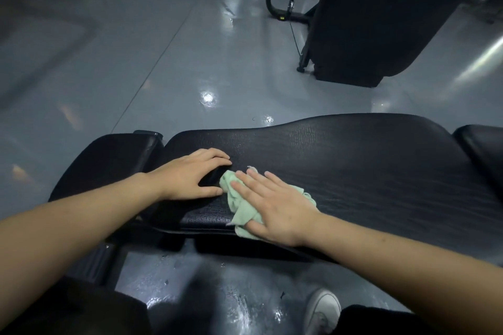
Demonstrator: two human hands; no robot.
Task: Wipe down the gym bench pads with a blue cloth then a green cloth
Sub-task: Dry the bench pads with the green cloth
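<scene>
A long black bench pad (353, 166) runs across the lower middle of the view, with a smaller black pad (114, 160) at its left end. A crumpled green cloth (239, 207) lies on the long pad near its left end. My right hand (275, 201) lies flat on the cloth with straight fingers, pressing it onto the pad. My left hand (190, 177) rests on the pad just left of the cloth, fingers gently spread, holding nothing. No blue cloth is in view.
Another black pad (481, 147) shows at the right edge. A tall black upholstered machine part (381, 16) and a black frame with a cable (285, 8) stand behind on the shiny grey floor (136, 49). My white shoe (321, 310) is below the bench.
</scene>
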